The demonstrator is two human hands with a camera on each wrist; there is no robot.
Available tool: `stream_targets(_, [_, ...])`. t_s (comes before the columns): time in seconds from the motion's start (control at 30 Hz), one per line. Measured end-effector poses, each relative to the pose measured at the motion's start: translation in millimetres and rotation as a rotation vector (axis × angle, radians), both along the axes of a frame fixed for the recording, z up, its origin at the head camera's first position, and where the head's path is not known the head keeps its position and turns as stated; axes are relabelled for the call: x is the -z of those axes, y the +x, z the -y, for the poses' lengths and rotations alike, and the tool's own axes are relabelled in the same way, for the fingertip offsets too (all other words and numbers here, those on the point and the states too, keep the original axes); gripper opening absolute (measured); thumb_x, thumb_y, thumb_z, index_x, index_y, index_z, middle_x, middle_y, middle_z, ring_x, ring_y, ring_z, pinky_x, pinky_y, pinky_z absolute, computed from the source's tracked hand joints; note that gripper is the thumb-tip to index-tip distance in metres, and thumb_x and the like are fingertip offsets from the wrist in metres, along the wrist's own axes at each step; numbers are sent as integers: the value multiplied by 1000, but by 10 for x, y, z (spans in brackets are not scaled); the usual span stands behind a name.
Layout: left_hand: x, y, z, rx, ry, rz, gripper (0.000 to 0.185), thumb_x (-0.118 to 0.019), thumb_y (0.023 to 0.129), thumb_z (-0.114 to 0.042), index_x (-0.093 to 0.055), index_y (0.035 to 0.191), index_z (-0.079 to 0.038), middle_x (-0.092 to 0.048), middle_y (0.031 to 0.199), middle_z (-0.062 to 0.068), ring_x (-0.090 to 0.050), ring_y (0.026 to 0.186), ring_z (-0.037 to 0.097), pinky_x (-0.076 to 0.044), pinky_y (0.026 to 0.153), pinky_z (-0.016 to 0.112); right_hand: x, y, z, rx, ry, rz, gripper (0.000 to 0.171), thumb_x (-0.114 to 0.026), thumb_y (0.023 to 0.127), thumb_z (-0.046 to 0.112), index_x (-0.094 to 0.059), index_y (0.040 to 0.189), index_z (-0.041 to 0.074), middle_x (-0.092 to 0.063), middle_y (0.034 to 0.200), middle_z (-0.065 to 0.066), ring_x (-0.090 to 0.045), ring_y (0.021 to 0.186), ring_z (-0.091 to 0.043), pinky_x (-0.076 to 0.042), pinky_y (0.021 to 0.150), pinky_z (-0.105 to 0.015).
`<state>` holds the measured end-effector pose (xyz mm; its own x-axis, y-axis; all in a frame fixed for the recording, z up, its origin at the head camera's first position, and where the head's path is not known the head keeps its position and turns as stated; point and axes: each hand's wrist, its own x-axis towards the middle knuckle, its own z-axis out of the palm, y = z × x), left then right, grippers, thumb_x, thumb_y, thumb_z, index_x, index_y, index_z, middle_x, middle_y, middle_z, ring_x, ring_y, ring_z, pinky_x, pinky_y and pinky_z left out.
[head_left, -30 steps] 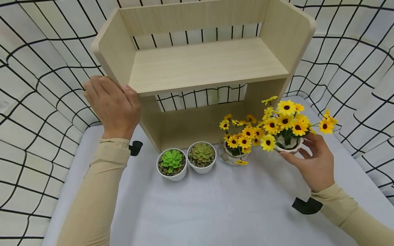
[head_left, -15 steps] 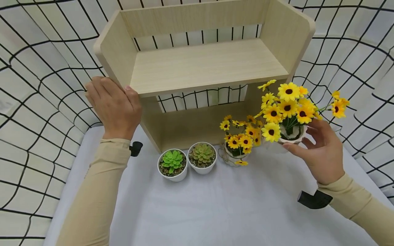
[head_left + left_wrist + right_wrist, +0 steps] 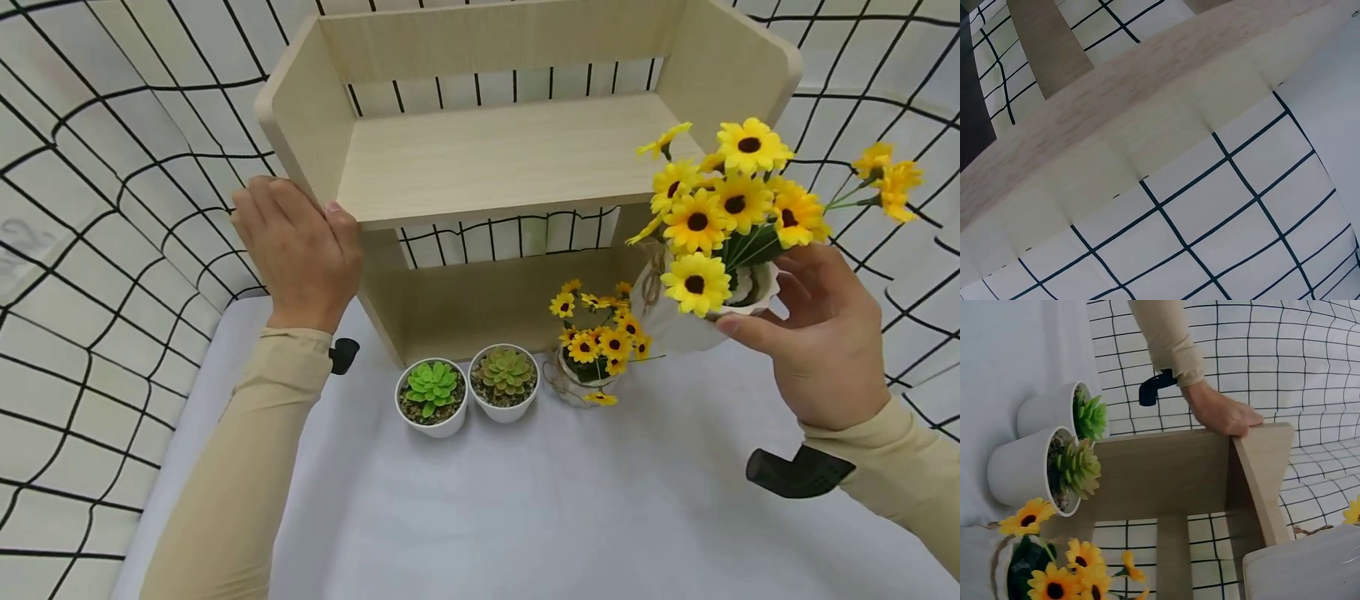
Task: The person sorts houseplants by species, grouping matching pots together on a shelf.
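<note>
Head view, sunflower pot (image 3: pixel 720 312) held, succulents (image 3: pixel 431 385) potted

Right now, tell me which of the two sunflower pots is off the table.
The larger sunflower pot, on the right: the right hand holds it up in the air beside the wooden shelf. The smaller sunflower pot stands on the table beside the two succulents.

The right hand (image 3: pixel 825 333) grips a white pot of yellow sunflowers (image 3: pixel 731 221), held up off the white table (image 3: pixel 525 517) at the right end of the wooden shelf (image 3: pixel 510 158). The left hand (image 3: pixel 300 250) rests on the shelf's left side panel. Near the shelf's foot stand two succulent pots (image 3: pixel 468 387) and a smaller sunflower pot (image 3: pixel 592 362).
</note>
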<state>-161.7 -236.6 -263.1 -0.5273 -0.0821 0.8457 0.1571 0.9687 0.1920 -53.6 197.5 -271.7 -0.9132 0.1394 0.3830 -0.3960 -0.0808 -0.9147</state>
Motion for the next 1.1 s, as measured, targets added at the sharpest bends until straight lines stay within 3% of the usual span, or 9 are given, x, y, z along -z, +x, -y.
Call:
stream_targets(0.2, [-4, 25, 8, -14, -10, 30, 43, -29, 100, -31, -44, 112, 8, -45, 106, 29, -36, 98, 43, -25, 89, 52, -240, -90, 50, -21, -3, -39, 71, -66, 75, -30, -59, 139, 1, -60, 140, -11, -50, 124, -26, -56, 86, -17])
stream_targets(0.43, [11, 10, 6, 3, -17, -10, 40, -31, 98, -29, -45, 109, 7, -46, 103, 28, -37, 95, 42, -27, 87, 52, -498, -198, 130, -72, -24, -78, 73, -64, 73, -34, -60, 137, 1, -61, 140, -10, -50, 126, -26, -54, 95, -19])
stream_targets(0.73, [-19, 7, 27, 4, -20, -28, 40, -31, 99, -29, -45, 107, 7, -46, 102, 28, -36, 94, 43, -28, 86, 52, -795, -367, 329, -120, -44, -44, 68, -69, 77, -26, -60, 137, 4, -56, 144, -9, -57, 114, -28, -58, 87, -19])
stream_targets(1.1, [-39, 18, 30, 12, -29, -16, 37, -33, 98, -27, -45, 105, 7, -46, 100, 27, -35, 92, 43, -30, 85, 53, -1111, -608, 501, -125, -117, 11, 62, -71, 81, -19, -60, 136, 9, -54, 133, -9, -58, 109, -28, -60, 86, -20])
